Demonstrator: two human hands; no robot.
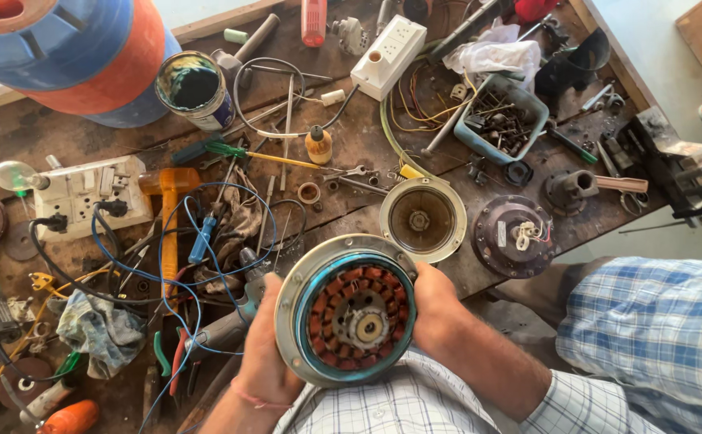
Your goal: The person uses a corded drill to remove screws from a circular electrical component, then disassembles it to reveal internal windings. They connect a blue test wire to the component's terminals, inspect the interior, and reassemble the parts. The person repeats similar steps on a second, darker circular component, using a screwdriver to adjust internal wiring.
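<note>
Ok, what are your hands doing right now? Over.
Left hand and right hand both grip the round motor stator, copper windings up. Metal end cover sits just beyond. Workbench cluttered.

The motor [346, 309] sits between the left hand [264, 354] and right hand [435, 309], at the table's [13, 133] near edge. Just behind it lies a round cover [422, 219], with a second cover [513, 235] to its right. The switchboard [86, 195] lies far left, and the paint tin [197, 90] behind it.

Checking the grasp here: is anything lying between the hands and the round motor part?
Nothing visible. The left hand and right hand grip the motor stator directly by its opposite rims, bare skin on metal, above the workbench.
</note>
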